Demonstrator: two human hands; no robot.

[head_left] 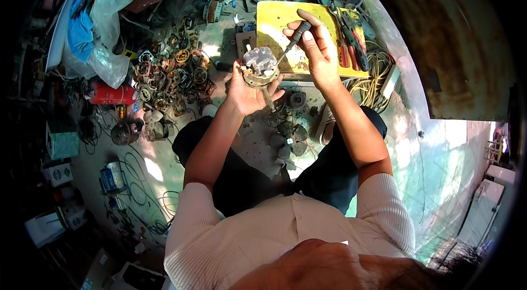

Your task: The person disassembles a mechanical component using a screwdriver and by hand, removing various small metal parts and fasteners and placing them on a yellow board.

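Screwdriver [296,35] tip meets the top of the small fan motor [260,68], whose shaft points down toward my lap. Its casing looks whole, so I judge the opening-up barely begun. My left hand [247,92] cups the motor from below, palm up, fingers curled round it. My right hand [317,51], just beside it and raised, is closed on the black handle, angled down-left. Beyond both hands lies a yellow board [274,21].

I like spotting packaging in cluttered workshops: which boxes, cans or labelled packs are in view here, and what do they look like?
Red cylinder can: lying on its side, far left of the hands.
Green-and-white box: left edge, squarish.
Blue-labelled can: lower left, among cables.
White cartons: bottom left, partly shadowed.
White boxes: right edge, tall and flat.
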